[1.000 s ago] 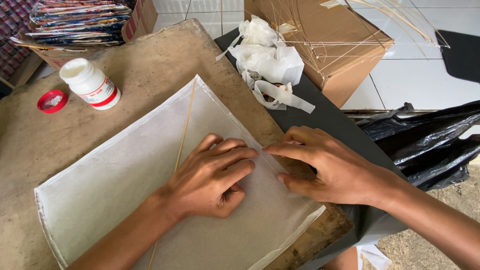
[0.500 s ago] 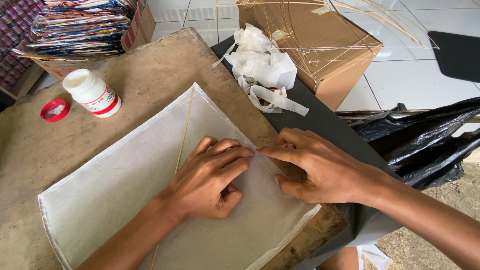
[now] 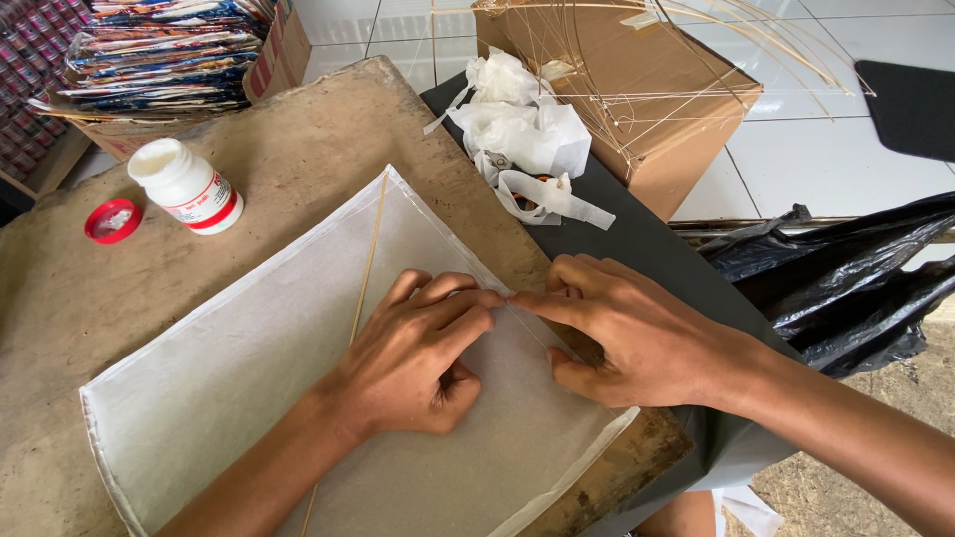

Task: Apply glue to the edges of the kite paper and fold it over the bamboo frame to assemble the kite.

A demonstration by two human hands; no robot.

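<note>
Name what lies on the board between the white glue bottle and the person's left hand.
In the head view: bare board, then the white paper sheet with its thin stick, between bottle and left hand.

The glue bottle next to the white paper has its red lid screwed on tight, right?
Not quite. The head view shows the white glue bottle standing open beside the white paper. Its red lid is off, lying on the wooden board just left of the bottle.
</note>
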